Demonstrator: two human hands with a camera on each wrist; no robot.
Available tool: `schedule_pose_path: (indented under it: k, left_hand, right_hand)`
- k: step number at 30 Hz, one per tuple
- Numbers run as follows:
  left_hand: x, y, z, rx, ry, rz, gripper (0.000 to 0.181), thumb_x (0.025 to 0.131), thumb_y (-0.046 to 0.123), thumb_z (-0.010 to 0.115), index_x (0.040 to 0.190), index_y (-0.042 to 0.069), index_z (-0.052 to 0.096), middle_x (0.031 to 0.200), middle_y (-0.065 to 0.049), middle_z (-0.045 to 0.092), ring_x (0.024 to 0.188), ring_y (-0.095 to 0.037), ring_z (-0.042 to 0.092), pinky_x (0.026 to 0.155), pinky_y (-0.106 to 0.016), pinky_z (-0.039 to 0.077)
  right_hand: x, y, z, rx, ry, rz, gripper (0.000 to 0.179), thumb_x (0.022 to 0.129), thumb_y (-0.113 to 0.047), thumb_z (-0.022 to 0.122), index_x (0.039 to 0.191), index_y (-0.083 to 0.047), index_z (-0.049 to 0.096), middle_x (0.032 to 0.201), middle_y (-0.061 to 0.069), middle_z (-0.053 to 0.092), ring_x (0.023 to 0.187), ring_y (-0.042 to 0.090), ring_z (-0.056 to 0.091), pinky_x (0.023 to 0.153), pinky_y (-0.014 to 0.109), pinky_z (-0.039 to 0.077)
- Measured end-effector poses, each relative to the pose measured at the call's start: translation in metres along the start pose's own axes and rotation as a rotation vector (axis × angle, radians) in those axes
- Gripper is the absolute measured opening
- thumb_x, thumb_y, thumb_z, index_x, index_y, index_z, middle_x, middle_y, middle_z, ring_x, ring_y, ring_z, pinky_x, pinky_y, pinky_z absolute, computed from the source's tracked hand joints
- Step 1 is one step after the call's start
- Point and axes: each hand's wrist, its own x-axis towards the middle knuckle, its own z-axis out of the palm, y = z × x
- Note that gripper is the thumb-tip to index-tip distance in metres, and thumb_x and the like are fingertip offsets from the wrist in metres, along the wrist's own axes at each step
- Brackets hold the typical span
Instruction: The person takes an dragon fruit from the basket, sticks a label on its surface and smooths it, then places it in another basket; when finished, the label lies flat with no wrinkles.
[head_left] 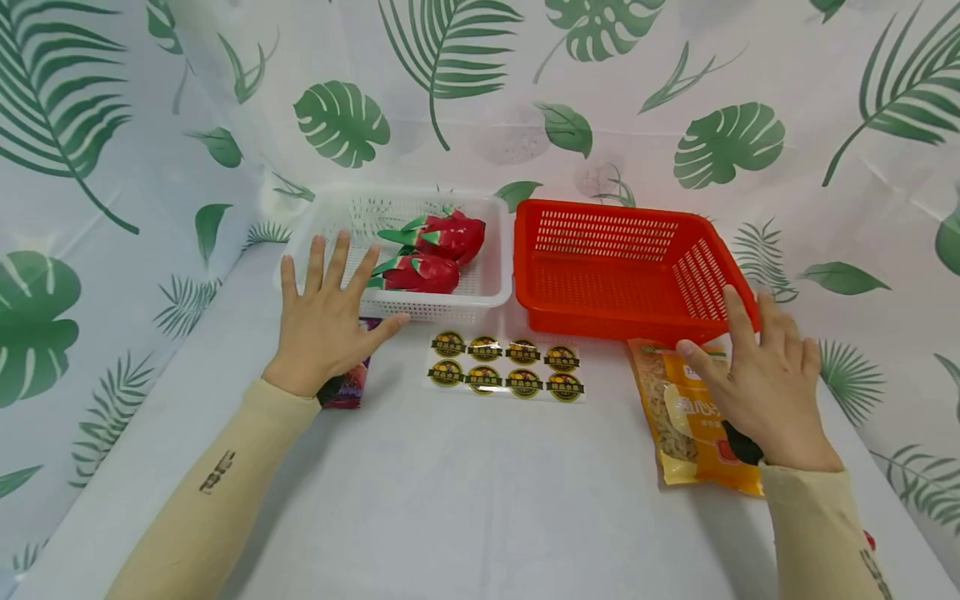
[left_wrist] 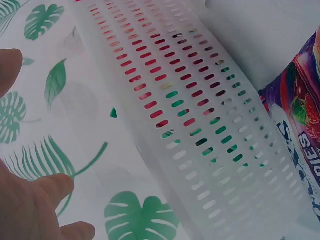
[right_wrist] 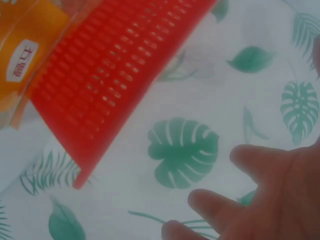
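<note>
My left hand is spread with straight fingers in front of the white basket, holding nothing. Two red dragon fruits with green tips lie in that basket. Partly hidden under the left hand is a purple packet with berry pictures, also in the left wrist view. Over on the right, my right hand has its fingers apart and nothing in its grasp. It overlaps an orange bag with a clear window showing pale dry pieces. A red basket stands just beyond that bag.
Between the hands lies a clear sheet of round black-and-gold stickers on the white table. A leaf-print cloth rises behind the baskets and at both sides. A small red thing shows beside the right sleeve.
</note>
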Motion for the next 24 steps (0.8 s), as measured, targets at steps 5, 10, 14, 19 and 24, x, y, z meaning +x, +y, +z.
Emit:
schedule_pose_path:
  k: [5, 10, 14, 19, 24]
  left_hand:
    - [-0.006, 0.001, 0.005, -0.192, 0.073, 0.027, 0.089, 0.097, 0.068, 0.055, 0.166, 0.02, 0.026, 0.175, -0.016, 0.013, 0.162, -0.043, 0.009, 0.125, -0.073, 0.01]
    - [-0.017, 0.007, 0.017, -0.645, 0.104, 0.002, 0.054, 0.101, 0.037, 0.067, 0.145, 0.008, 0.054, 0.152, -0.016, 0.053, 0.141, -0.037, 0.051, 0.114, -0.06, 0.044]
    - [-0.018, 0.005, 0.024, -1.046, -0.107, -0.163, 0.046, 0.107, 0.037, 0.058, 0.14, 0.005, 0.059, 0.14, -0.018, 0.064, 0.122, -0.034, 0.065, 0.102, -0.044, 0.057]
    - [-0.011, -0.003, 0.037, -1.424, -0.433, -0.309, 0.057, 0.112, 0.036, 0.045, 0.153, -0.004, 0.043, 0.154, -0.026, 0.051, 0.134, -0.033, 0.061, 0.102, -0.029, 0.058]
    - [-0.005, -0.005, 0.047, -1.511, -0.44, -0.36, 0.056, 0.113, 0.032, 0.044, 0.156, -0.003, 0.039, 0.155, -0.026, 0.05, 0.134, -0.031, 0.061, 0.102, -0.03, 0.057]
  right_hand:
    - [0.004, -0.007, 0.002, 0.027, 0.011, -0.043, 0.102, 0.099, -0.069, 0.048, 0.168, -0.015, -0.005, 0.171, 0.026, -0.018, 0.155, 0.058, -0.011, 0.118, 0.079, -0.014]
    - [0.015, -0.029, 0.003, 0.064, 0.019, -0.136, 0.101, 0.098, -0.065, 0.054, 0.168, -0.014, 0.003, 0.173, 0.026, -0.009, 0.157, 0.055, -0.004, 0.12, 0.077, -0.013]
    - [0.026, -0.06, 0.004, 0.071, 0.012, -0.207, 0.099, 0.097, -0.065, 0.057, 0.168, -0.015, 0.01, 0.172, 0.028, 0.006, 0.156, 0.055, 0.007, 0.121, 0.078, -0.005]
    - [0.043, -0.111, 0.009, 0.066, -0.065, -0.278, 0.094, 0.097, -0.065, 0.058, 0.167, -0.016, 0.017, 0.167, 0.026, 0.027, 0.15, 0.052, 0.027, 0.122, 0.075, 0.015]
    - [0.069, -0.165, 0.026, 0.102, -0.177, -0.355, 0.081, 0.099, -0.056, 0.061, 0.162, -0.013, 0.032, 0.162, 0.019, 0.041, 0.146, 0.043, 0.04, 0.118, 0.067, 0.038]
